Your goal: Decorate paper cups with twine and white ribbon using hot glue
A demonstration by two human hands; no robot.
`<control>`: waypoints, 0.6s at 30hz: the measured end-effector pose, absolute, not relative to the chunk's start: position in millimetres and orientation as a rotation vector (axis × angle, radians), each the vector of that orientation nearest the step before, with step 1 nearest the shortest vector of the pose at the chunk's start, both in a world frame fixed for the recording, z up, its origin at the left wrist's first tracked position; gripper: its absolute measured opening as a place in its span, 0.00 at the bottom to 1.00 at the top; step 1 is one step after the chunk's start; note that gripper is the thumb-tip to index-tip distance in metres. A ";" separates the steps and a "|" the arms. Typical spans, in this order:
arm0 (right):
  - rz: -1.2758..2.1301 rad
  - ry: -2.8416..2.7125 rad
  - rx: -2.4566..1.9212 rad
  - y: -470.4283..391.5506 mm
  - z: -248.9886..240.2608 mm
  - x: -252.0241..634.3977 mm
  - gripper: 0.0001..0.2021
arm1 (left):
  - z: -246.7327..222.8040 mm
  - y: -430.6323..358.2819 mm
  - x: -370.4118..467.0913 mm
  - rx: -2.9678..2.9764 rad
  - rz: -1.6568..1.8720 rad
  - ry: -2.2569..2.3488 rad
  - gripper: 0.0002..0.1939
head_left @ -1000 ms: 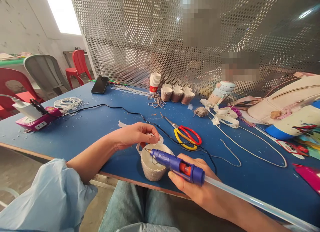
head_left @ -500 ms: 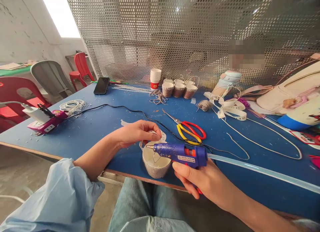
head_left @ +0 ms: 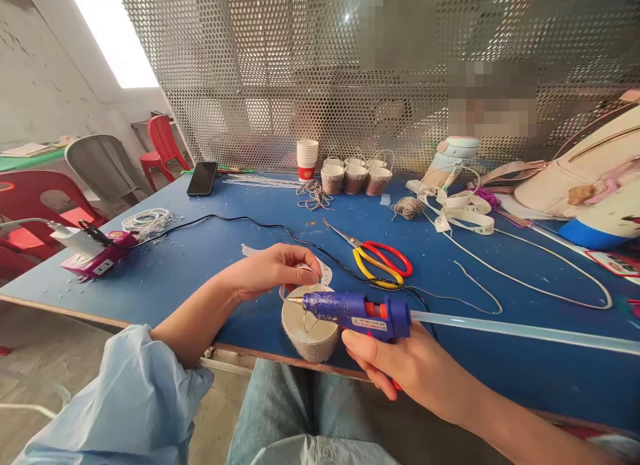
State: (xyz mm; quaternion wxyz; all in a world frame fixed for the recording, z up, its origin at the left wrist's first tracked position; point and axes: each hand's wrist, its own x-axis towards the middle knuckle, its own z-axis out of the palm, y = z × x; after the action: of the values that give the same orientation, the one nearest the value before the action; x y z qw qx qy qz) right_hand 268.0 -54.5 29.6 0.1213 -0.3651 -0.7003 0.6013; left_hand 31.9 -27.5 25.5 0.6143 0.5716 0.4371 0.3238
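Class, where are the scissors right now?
In the head view, the scissors lie just right of centre on the table, beyond the glue gun held in the right hand.

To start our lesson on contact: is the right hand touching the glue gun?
Touching: the head view shows the right hand gripping the glue gun from underneath.

Small craft workshop, by its fittings. Blue counter [head_left: 200, 251] flecked with white scraps; above it a hot glue gun [head_left: 335, 306] with a long clear glue stick [head_left: 500, 328]. Also red-and-yellow-handled scissors [head_left: 356, 243], twine ball [head_left: 407, 208], rows of brown-sided handled cups [head_left: 355, 179], paper-cup stack [head_left: 307, 159], purple power strip [head_left: 100, 261]. Perforated metal screen [head_left: 240, 71] along far edge. Beyond: red plastic chair [head_left: 160, 141], grey chair [head_left: 100, 161], marked pale wall [head_left: 35, 85].
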 end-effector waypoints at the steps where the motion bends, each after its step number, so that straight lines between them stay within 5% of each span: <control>1: 1.741 -2.046 -1.057 -54.4 28.6 269.2 0.18 | 25.9 -27.8 32.1 1.319 0.753 1.008 0.11; 18: 1.214 -1.988 -1.064 -77.3 9.5 290.6 0.15 | 29.3 -71.0 31.4 1.550 0.969 1.145 0.06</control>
State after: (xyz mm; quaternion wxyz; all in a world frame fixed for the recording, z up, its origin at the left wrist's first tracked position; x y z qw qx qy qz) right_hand 290.6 -77.3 9.5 0.2863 -0.3981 -0.7438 0.4543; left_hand 31.4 -71.0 29.3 0.4726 0.6334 0.4676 0.3960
